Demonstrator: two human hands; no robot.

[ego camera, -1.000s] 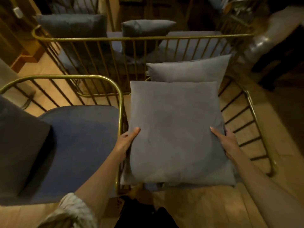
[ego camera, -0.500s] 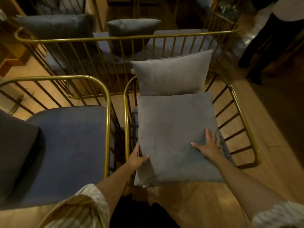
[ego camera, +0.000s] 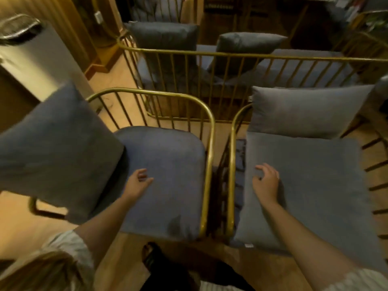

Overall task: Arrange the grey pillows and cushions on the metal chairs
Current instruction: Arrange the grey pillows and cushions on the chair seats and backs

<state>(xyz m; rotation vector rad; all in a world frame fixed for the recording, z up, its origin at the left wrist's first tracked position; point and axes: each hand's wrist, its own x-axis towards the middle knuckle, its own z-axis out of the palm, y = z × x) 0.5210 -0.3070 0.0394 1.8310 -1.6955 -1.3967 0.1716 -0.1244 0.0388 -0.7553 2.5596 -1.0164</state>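
Note:
Two gold metal chairs stand side by side below me. On the right chair a flat grey cushion lies on the seat, and a lighter grey pillow leans upright behind it. My right hand hovers open over the cushion's left part, fingers loosely curled. The left chair has a bare blue seat pad. Over its left side my left hand is open and holds nothing. A dark grey pillow sits tilted on the left edge of that chair.
Behind the chairs stands a gold-railed bench with two dark pillows leaning on its seat. A pale cabinet or bin is at the far left. Wooden floor runs between the furniture. My feet show at the bottom.
Both hands have come off the grey cushion, which now lies flat on the right chair. My view and my left hand have swung left over the left chair's seat.

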